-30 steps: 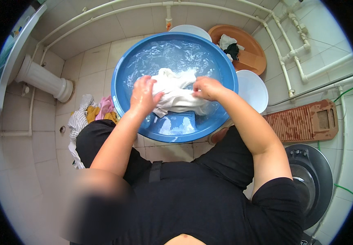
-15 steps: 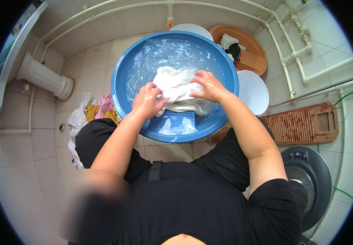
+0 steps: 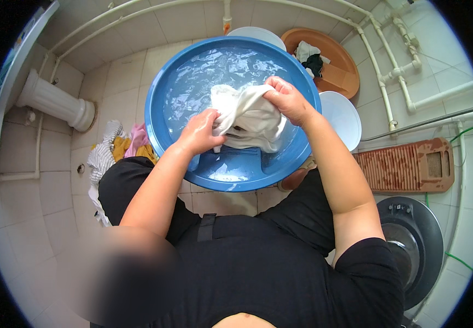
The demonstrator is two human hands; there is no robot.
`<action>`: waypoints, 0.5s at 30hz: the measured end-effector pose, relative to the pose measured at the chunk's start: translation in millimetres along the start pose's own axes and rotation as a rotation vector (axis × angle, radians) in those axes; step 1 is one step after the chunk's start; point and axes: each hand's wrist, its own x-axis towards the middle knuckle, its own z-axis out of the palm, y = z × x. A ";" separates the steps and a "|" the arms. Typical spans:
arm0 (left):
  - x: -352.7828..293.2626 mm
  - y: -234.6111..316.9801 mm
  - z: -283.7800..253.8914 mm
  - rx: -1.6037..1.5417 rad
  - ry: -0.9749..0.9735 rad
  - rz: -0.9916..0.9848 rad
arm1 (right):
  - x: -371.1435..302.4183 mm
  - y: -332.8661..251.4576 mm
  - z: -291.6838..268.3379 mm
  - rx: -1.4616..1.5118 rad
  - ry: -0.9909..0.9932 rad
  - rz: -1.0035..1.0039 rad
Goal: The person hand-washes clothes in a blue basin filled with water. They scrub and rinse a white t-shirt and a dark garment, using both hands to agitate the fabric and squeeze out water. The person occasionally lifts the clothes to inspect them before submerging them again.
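Note:
A large blue basin of water stands in front of me, with a ribbed washboard part built into its near side. Over it a wet white garment is bunched, partly lifted from the water. My right hand is closed on its upper right edge and holds that fold up. At the left side of the cloth, my left hand grips another fold between thumb and fingers. Both hands are wet. The garment's lower part rests near the washboard; its exact kind does not show.
Left of the basin lies a pile of clothes, striped, yellow and pink. An orange tub with clothes stands at the far right, near a white basin. A brown washboard and a dark round-based appliance are on my right. Pipes line the walls.
My right hand has closed on the white garment and raised its right edge. My left hand has also taken hold of a fold. Earlier both hands lay spread on the cloth.

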 end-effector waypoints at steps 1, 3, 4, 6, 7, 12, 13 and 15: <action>0.8 14.8 -8.1 -0.012 -0.070 -0.113 | -1.8 -7.0 -1.0 -0.011 -0.016 0.001; 3.1 24.3 -10.8 -0.016 -0.116 -0.229 | -4.2 -13.3 -4.6 -0.071 -0.027 -0.015; 3.4 28.1 -13.1 -0.014 -0.136 -0.287 | -3.3 -13.2 -7.5 -0.117 -0.022 -0.038; -3.4 25.5 -12.3 -0.799 -0.211 -0.369 | -2.5 -11.2 -13.9 -0.266 -0.012 -0.052; -4.9 35.6 -24.5 -0.862 -0.303 -0.390 | -3.4 -8.0 -18.8 -0.365 -0.001 -0.043; -8.7 83.1 -70.5 -1.366 -0.290 -0.350 | -6.3 9.0 -23.3 -0.696 -0.273 0.074; -9.0 84.7 -74.2 -1.433 -0.253 -0.310 | -8.0 8.1 -16.4 -0.692 -0.346 0.131; -9.3 97.9 -86.9 -1.516 -0.128 -0.206 | -0.4 20.8 -10.4 -0.605 -0.484 0.046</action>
